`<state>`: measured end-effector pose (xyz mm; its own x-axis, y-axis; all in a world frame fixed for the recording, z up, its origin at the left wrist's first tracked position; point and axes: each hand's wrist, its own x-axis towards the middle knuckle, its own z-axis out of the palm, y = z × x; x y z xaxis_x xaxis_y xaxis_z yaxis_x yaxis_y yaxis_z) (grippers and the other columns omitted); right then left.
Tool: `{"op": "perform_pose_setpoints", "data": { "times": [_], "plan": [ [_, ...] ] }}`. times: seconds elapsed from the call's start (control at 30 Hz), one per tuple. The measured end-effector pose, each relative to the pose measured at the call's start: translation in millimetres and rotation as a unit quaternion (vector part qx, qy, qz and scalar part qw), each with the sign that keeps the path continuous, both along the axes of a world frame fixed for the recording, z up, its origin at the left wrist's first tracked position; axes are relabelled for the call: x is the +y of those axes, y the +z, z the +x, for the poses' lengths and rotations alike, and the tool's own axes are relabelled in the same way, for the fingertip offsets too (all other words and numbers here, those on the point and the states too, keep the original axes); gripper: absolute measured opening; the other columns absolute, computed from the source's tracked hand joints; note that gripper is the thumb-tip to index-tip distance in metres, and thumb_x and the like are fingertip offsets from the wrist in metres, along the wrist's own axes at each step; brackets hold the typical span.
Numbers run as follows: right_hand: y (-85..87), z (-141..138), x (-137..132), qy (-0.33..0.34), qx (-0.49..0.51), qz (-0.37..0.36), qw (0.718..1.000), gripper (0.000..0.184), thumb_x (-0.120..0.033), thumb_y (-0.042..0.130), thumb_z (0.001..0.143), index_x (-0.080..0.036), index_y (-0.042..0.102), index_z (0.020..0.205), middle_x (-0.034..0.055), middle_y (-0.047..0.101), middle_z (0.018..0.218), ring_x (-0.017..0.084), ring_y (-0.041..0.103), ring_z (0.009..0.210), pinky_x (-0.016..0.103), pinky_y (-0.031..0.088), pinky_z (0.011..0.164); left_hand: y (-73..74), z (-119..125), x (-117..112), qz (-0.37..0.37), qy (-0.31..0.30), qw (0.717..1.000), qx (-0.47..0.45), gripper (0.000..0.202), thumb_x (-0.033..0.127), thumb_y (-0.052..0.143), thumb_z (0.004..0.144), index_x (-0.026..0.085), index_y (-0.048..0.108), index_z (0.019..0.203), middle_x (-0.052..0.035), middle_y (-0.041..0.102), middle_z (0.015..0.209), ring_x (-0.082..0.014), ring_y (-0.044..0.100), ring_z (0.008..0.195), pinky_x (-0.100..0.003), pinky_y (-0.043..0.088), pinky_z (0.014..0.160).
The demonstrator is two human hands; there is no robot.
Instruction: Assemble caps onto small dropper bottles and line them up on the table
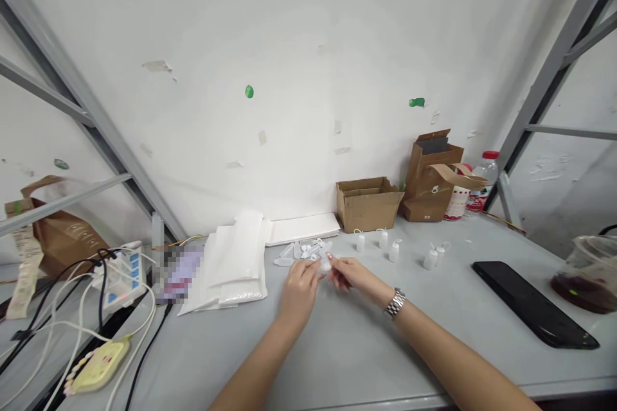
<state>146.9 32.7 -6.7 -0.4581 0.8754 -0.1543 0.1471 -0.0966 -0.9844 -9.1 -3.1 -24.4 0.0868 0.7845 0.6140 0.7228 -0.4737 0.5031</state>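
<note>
- On your right, a black phone (530, 302) lay flat on the grey worktop (202, 359).
- Beside it you had a clear cup (585, 253) holding a dark drink.
- Against the white wall (289, 13) you saw an upright brown paper bag (429, 189), with a red-capped bottle (488, 174) to its right.
- On your left sat a white power strip (126, 279) among tangled cables (81, 314), and nearer you, a yellow device (99, 365).
- Grey metal frames (542, 70) slanted up on both sides of you.
</note>
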Motion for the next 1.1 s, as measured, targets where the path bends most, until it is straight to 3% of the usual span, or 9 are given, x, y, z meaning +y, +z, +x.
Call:
{"op": "perform_pose_setpoints", "data": {
  "times": [0.07,0.17,0.27,0.37,0.7,0.83,0.97,1.1],
  "plan": [
    [4.4,9.6,6.4,-0.060,0.004,0.024,0.998,0.053,-0.064,0.044,0.071,-0.014,0.056,0.061,-0.0013,0.050,0.049,0.008,0.041,0.040,0.022,0.029,0.042,4.7,2.6,0.9,-0.092,0.008,0.990,-0.108,0.024,0.022,0.058,0.073,0.022,0.065,0.096,-0.0049,0.064,0.091,-0.0190,0.057,0.087,-0.035,0.048,0.077],
    [6.4,19.4,14.6,-0.163,0.066,0.067,0.982,0.044,-0.058,0.056,0.067,-0.014,0.058,0.070,-0.0007,0.053,0.059,0.008,0.042,0.045,0.022,0.033,0.046,11.4,5.6,2.8,-0.239,-0.006,0.936,-0.259,0.027,0.028,0.066,0.064,0.017,0.068,0.089,-0.0060,0.067,0.089,-0.0191,0.060,0.081,-0.031,0.049,0.072],
    [6.0,21.2,16.5,-0.179,0.112,0.084,0.974,0.041,-0.053,0.060,0.066,-0.014,0.061,0.078,0.0005,0.055,0.066,0.008,0.044,0.049,0.022,0.035,0.049,12.5,6.6,5.4,-0.310,-0.043,0.887,-0.339,0.031,0.030,0.070,0.059,0.012,0.069,0.084,-0.0058,0.069,0.077,-0.0178,0.061,0.071,-0.031,0.049,0.071],
    [6.9,18.7,13.8,-0.193,0.110,0.092,0.971,0.042,-0.051,0.062,0.064,-0.014,0.064,0.083,0.0016,0.056,0.067,0.010,0.046,0.052,0.023,0.036,0.050,8.9,6.3,7.9,-0.320,-0.068,0.870,-0.369,0.034,0.034,0.071,0.055,0.013,0.069,0.082,-0.0049,0.070,0.075,-0.0175,0.061,0.069,-0.031,0.049,0.069],
    [5.7,15.8,11.4,-0.189,0.108,0.091,0.972,0.031,-0.044,0.066,0.061,-0.015,0.068,0.071,0.0001,0.056,0.061,0.010,0.043,0.054,0.024,0.035,0.052,10.7,8.0,5.8,-0.342,-0.099,0.872,-0.335,0.030,0.034,0.071,0.056,0.014,0.070,0.078,-0.0056,0.070,0.075,-0.0188,0.061,0.072,-0.031,0.046,0.073],
    [0.7,10.2,9.1,-0.185,0.137,0.047,0.972,0.034,-0.046,0.069,0.057,-0.014,0.067,0.067,-0.0021,0.050,0.052,0.008,0.037,0.048,0.024,0.032,0.048,8.9,9.4,5.5,-0.352,-0.105,0.862,-0.348,0.034,0.037,0.072,0.053,0.013,0.069,0.077,-0.0058,0.070,0.072,-0.0183,0.061,0.068,-0.031,0.047,0.070],
    [-1.3,5.0,4.9,-0.161,0.203,-0.026,0.965,0.034,-0.045,0.073,0.052,-0.015,0.067,0.067,0.0006,0.056,0.061,0.009,0.042,0.052,0.025,0.037,0.054,5.6,9.6,7.0,-0.352,-0.115,0.856,-0.361,0.037,0.040,0.073,0.051,0.012,0.069,0.076,-0.0054,0.069,0.068,-0.0168,0.060,0.062,-0.030,0.048,0.066],
    [-0.8,3.2,2.7,-0.162,0.219,-0.046,0.961,0.031,-0.042,0.075,0.051,-0.015,0.067,0.063,0.0005,0.058,0.062,0.009,0.044,0.054,0.025,0.038,0.057,6.3,8.9,7.4,-0.351,-0.116,0.857,-0.360,0.036,0.040,0.073,0.051,0.012,0.069,0.073,-0.0050,0.068,0.066,-0.0159,0.060,0.060,-0.030,0.048,0.065]
  ]
}}
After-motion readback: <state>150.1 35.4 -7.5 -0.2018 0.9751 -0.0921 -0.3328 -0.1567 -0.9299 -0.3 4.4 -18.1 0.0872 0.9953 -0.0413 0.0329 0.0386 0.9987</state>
